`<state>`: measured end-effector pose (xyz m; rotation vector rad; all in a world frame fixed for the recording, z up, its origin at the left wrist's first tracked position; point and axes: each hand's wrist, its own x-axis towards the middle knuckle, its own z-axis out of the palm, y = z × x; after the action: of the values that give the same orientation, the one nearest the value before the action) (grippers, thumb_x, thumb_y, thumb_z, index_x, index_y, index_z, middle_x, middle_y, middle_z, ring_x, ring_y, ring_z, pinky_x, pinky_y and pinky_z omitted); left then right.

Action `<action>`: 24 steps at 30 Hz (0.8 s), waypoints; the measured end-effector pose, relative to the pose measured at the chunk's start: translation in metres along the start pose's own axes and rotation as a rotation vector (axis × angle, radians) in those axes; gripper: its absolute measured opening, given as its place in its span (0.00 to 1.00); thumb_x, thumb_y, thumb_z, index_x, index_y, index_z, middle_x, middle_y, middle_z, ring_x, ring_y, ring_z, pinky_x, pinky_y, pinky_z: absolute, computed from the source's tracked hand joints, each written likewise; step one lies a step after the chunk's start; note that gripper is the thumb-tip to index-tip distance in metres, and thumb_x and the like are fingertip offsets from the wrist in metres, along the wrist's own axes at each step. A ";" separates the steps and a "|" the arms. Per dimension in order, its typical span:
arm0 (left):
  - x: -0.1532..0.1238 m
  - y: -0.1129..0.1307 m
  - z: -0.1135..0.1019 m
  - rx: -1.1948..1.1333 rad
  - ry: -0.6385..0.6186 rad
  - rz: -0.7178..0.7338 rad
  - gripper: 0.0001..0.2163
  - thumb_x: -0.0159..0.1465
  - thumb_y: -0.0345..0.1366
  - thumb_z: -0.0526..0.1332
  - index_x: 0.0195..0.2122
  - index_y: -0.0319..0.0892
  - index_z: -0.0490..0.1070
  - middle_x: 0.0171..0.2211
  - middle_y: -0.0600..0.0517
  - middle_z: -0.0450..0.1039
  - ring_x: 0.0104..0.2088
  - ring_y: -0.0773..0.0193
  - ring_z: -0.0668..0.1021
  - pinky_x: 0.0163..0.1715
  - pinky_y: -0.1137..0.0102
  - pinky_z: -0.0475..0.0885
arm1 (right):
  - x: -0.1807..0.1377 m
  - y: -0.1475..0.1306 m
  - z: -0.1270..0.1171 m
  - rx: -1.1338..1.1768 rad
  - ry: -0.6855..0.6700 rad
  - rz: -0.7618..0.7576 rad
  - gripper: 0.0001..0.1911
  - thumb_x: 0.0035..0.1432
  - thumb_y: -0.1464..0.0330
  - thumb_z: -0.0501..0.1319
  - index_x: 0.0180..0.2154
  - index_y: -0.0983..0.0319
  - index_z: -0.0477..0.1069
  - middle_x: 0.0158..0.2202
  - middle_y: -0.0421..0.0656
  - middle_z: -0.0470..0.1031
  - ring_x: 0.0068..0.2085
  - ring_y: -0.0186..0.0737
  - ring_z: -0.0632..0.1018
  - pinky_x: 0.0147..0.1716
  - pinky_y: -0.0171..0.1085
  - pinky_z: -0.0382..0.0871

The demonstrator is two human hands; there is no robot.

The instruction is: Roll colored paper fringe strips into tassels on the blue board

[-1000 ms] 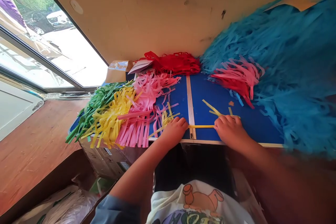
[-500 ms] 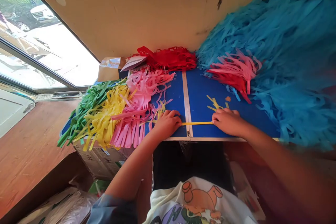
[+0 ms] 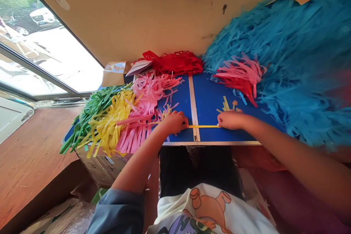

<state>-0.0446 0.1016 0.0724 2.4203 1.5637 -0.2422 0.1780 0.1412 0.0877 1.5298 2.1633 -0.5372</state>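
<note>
A narrow yellow paper strip (image 3: pixel 203 126) runs taut between my two hands, low over the blue tabletop (image 3: pixel 210 91). My left hand (image 3: pixel 175 122) is closed on its left part, beside the pink fringe (image 3: pixel 145 95). At the other side my right hand (image 3: pixel 230 119) grips it with the fingers curled in. Frayed yellow ends (image 3: pixel 226 104) stick out behind the right hand, and more show by the left one. Both hands partly hide what they hold.
Yellow fringe (image 3: pixel 112 120) and green fringe (image 3: pixel 93 113) hang over the table's left end. Red fringe (image 3: pixel 181 63) lies at the back. A pink and red bundle (image 3: pixel 244 75) sits at right, against a large blue fringe heap (image 3: pixel 287 44). Cardboard boxes (image 3: pixel 101 166) stand below.
My right hand has shifted slightly left and its fingers have curled in more. The strip is still stretched between both hands. The view has tilted a little.
</note>
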 end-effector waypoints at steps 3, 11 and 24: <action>0.001 -0.004 0.002 -0.029 0.007 0.001 0.07 0.60 0.38 0.57 0.35 0.48 0.74 0.38 0.52 0.69 0.43 0.56 0.69 0.47 0.59 0.61 | 0.000 0.008 0.004 0.046 0.023 0.030 0.08 0.52 0.62 0.56 0.29 0.58 0.71 0.34 0.44 0.74 0.42 0.48 0.71 0.40 0.47 0.58; 0.007 -0.012 0.003 -0.051 0.036 -0.096 0.09 0.55 0.46 0.62 0.33 0.48 0.74 0.42 0.50 0.65 0.47 0.52 0.66 0.49 0.57 0.58 | 0.012 0.022 0.015 0.154 0.092 0.098 0.11 0.48 0.56 0.60 0.28 0.56 0.69 0.32 0.40 0.74 0.39 0.45 0.72 0.37 0.42 0.56; 0.004 -0.014 0.010 -0.052 0.038 -0.178 0.19 0.54 0.56 0.59 0.33 0.44 0.69 0.40 0.47 0.63 0.43 0.50 0.68 0.43 0.60 0.61 | -0.041 -0.069 0.076 0.196 1.104 -0.148 0.12 0.60 0.71 0.51 0.37 0.58 0.73 0.39 0.43 0.73 0.42 0.40 0.69 0.41 0.40 0.54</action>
<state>-0.0555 0.1079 0.0605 2.2607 1.7814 -0.1863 0.1341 0.0466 0.0516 2.0783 3.0931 0.1459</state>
